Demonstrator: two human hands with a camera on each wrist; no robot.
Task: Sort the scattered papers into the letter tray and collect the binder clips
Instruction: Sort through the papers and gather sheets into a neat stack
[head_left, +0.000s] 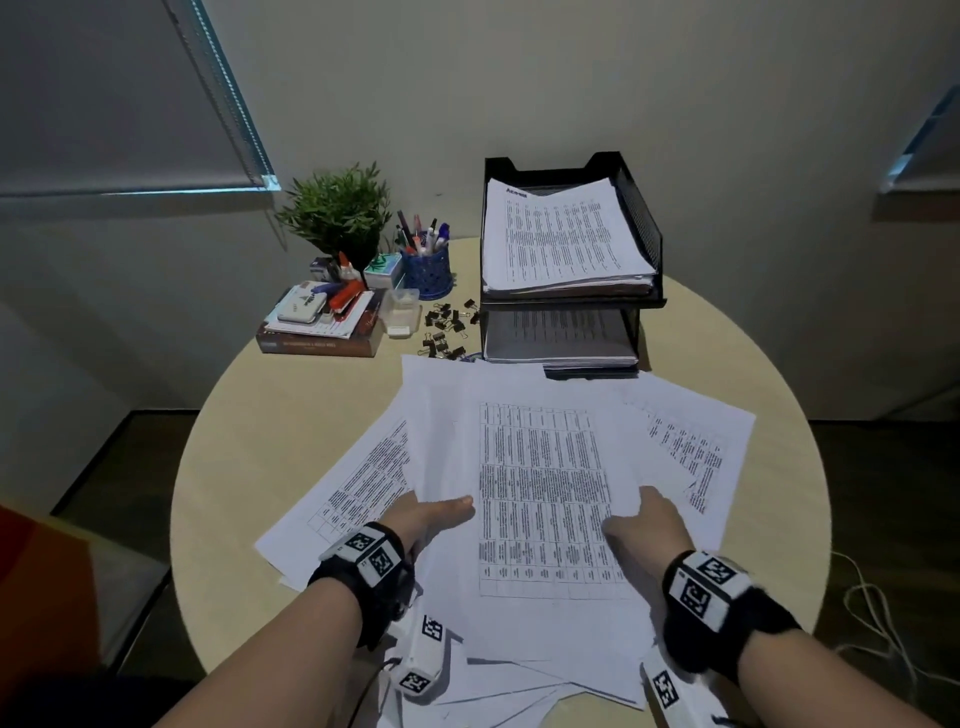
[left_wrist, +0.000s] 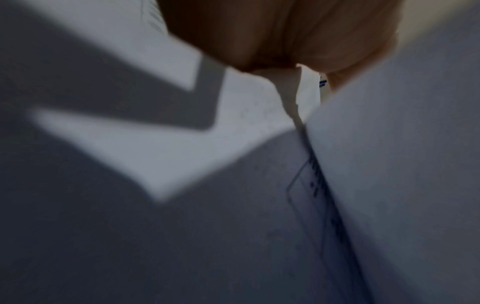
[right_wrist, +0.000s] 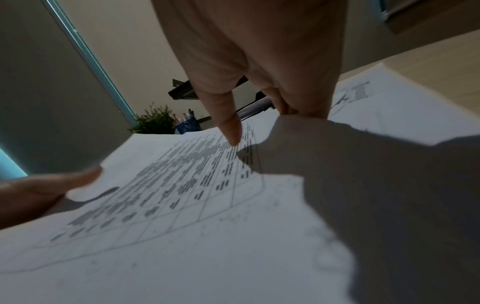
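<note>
Round table with papers spread across its near half.
Behind them at the far edge, a two-tier letter tray holds paper stacks; binder clips lie just left of it, then a pen cup, plant and book pile farther left.

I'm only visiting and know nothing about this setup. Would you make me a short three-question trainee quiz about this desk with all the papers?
1. True or false: the binder clips lie loose on the table, left of the letter tray.
2. Which hands hold the stack of papers? A: left hand only. B: right hand only. C: both.
3. Fill in: the top shelf of the letter tray already holds ____.

Key
1. True; they are scattered between the blue pen cup and the tray.
2. C; the left hand and right hand each grip a side, thumbs on top.
3. Papers: a printed stack.
</note>
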